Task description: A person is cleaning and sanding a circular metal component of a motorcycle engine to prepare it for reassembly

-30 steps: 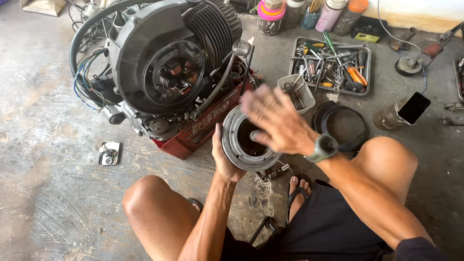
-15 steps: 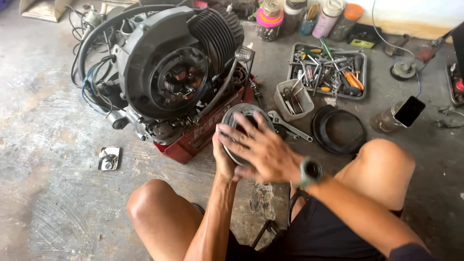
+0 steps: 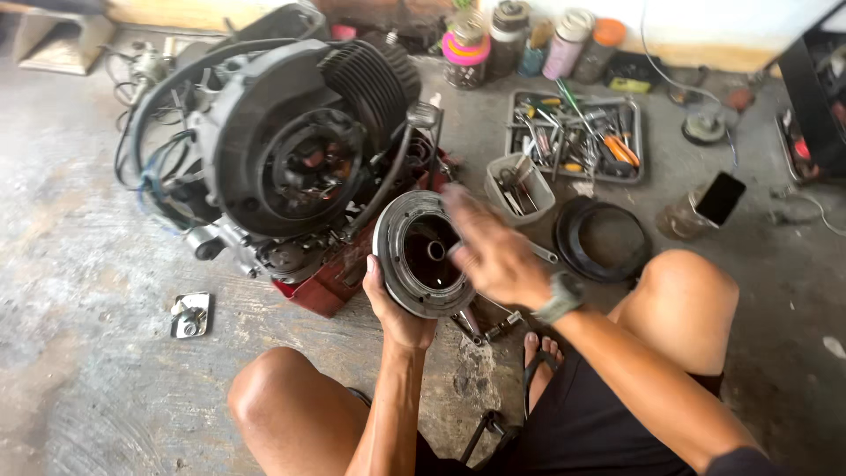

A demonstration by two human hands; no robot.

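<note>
Left hand (image 3: 398, 310) cupped the round metal drum (image 3: 425, 253) from below, gripping its near rim, just right of the engine (image 3: 282, 150) on its red stand (image 3: 328, 280). Right hand (image 3: 495, 251), fingers spread and blurred, lay across the drum's open face; the tool tray (image 3: 577, 134) sat far right.

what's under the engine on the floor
A red block shows beneath the engine, at its lower right edge. How far it runs underneath is hidden by the engine.

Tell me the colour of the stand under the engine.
Red stand, seen in the head view below the engine.
</note>
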